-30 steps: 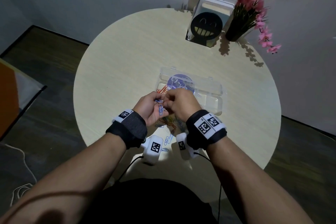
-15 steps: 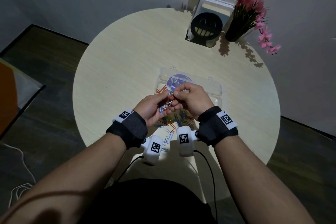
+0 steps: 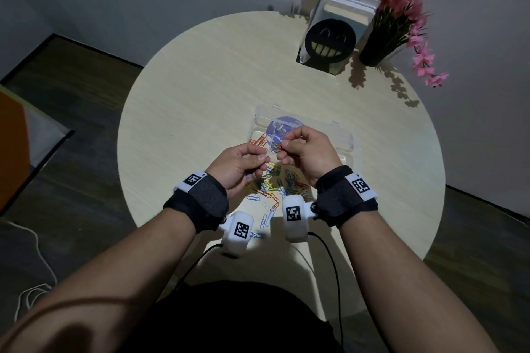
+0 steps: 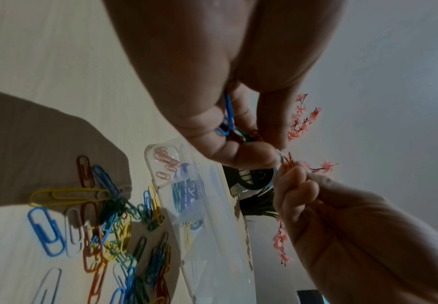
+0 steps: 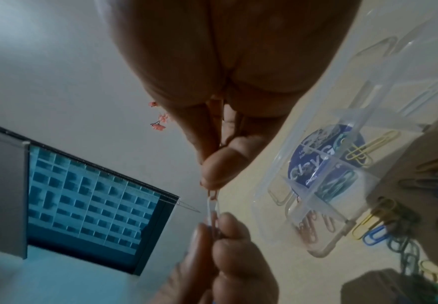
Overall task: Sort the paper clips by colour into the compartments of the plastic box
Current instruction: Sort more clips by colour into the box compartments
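Both hands are raised over the pile of mixed-colour paper clips [image 3: 275,183] just in front of the clear plastic box [image 3: 341,134]. My left hand [image 3: 265,156] pinches a white clip [image 5: 212,207] at its fingertips and keeps a blue clip [image 4: 226,115] and a green one curled in its fingers. My right hand [image 3: 284,146] pinches an orange clip [image 5: 213,193] that is hooked onto the white one. Orange clips [image 3: 258,140] lie in the box's left compartment, with green and blue ones [image 4: 186,193] beside them.
The open box lid [image 3: 286,120] with a round purple sticker lies behind the compartments. Books behind a black smiley bookend [image 3: 329,41] and a vase of pink flowers [image 3: 381,45] stand at the back right of the round table [image 3: 186,111]. Loose clips [image 3: 266,218] lie near its front edge.
Both hands have lifted away from the pile towards the box. They have drawn slightly apart, stretching the linked white and orange clips between them.
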